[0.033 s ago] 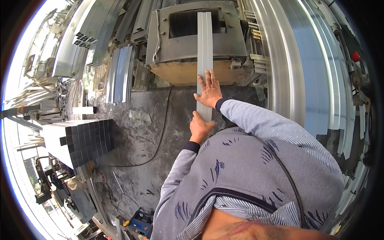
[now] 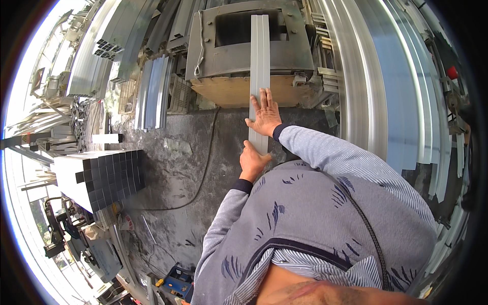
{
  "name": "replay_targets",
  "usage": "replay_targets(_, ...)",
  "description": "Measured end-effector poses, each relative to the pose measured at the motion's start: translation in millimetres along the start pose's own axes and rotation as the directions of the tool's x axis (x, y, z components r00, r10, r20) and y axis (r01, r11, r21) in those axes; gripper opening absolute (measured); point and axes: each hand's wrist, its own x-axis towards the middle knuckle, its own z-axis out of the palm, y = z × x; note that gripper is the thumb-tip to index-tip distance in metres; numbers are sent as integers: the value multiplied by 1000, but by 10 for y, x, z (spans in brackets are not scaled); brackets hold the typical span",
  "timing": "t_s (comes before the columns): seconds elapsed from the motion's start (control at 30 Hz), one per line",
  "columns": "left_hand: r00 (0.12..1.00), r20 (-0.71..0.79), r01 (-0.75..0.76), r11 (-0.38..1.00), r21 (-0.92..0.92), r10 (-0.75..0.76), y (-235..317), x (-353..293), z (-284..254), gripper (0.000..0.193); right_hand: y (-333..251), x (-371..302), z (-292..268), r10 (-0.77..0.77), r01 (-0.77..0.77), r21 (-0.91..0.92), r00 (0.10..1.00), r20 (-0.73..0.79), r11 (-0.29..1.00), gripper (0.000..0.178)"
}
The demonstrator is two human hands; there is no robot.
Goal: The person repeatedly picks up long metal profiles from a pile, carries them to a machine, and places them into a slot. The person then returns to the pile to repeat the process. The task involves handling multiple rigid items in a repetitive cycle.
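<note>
A long, light grey metal profile (image 2: pixel 260 56) with a groove along its length runs away from my body. Its far part extends across a grey metal machine housing (image 2: pixel 234 61) with a dark opening. Around the near end of the profile, my left hand (image 2: pixel 253 161) is closed, thumb on the left edge; some of its fingers are hidden. My right hand (image 2: pixel 265 116) lies farther up on the profile's top face, with its fingers stretched out and the thumb spread to the left.
Long metal profiles (image 2: pixel 356 76) are stacked at the right. More bundled profiles (image 2: pixel 109 40) stand at the far left. A block of stacked dark-ended tubes (image 2: pixel 113 175) is at the left, with a dark cable (image 2: pixel 206 173) on the floor beside it. A blue toolbox (image 2: pixel 178 282) sits low down.
</note>
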Motion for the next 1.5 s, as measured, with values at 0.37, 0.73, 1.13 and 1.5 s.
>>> replay_targets(0.37,1000,-25,18,997,80,-16,-597,-534,-230,78,-449,-437,-140,-31,25,30,966,256,999,112)
replay_targets(0.73,997,49,50,990,135,-57,-1009,-1151,-769,78,-276,-202,-501,-375,399,-20,877,301,917,81)
replay_targets(1.13,742,-571,262,632,729,351,-1306,-1847,-2552,70,-508,126,-611,-713,712,73,684,151,698,55)
replay_targets(1.5,990,37,144,941,-306,-139,-186,-455,-486,85,-325,790,-838,75,-36,843,997,-5,537,63)
